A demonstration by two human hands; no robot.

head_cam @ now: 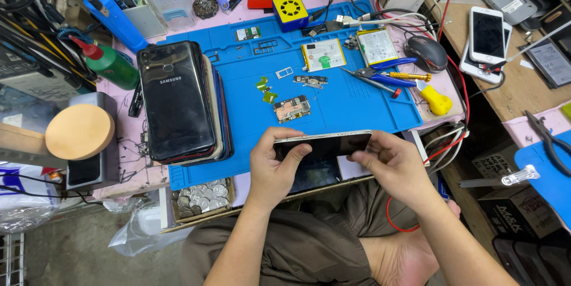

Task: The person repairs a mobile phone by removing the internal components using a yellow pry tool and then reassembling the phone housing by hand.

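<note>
Above blue mat [357,107]: left hand [270,167], right hand [392,164] pinch phone [324,143]; phone stack [178,101] left, circuit board [291,108] behind.

mat centre [250,125]: open | left: phone stack [178,104] | ahead: circuit board [291,109] | right: pliers [380,75]

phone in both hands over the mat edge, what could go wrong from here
The phone is pinched only at its ends by the left hand and right hand, past the blue mat, so a slip could drop it onto the lap. The circuit board lies loose nearby and might get knocked.
</note>
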